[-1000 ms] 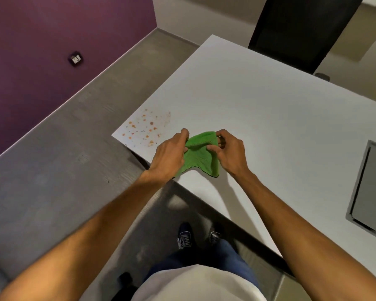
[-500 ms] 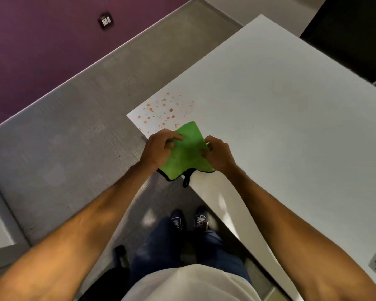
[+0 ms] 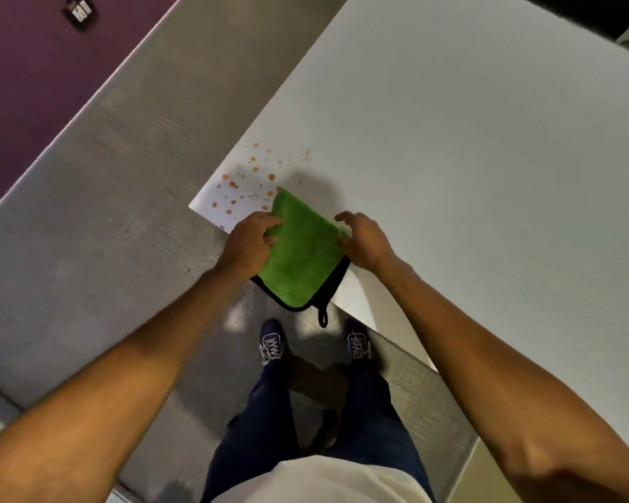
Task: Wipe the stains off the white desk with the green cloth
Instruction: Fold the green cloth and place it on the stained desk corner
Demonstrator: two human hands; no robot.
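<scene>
Cloth's folded flat now: left hand (image 3: 249, 245) pinches the green cloth (image 3: 302, 259), right hand (image 3: 365, 239) loosened beside it, stains (image 3: 249, 185) mid-frame still untouched.

Surface: white desk (image 3: 469, 157), filling the right of the frame.
Stains: orange spots (image 3: 249, 183) near its corner, centre-left.
Cloth: green cloth (image 3: 302, 255), black-edged, just below the spots, hanging over the desk's near edge.
</scene>
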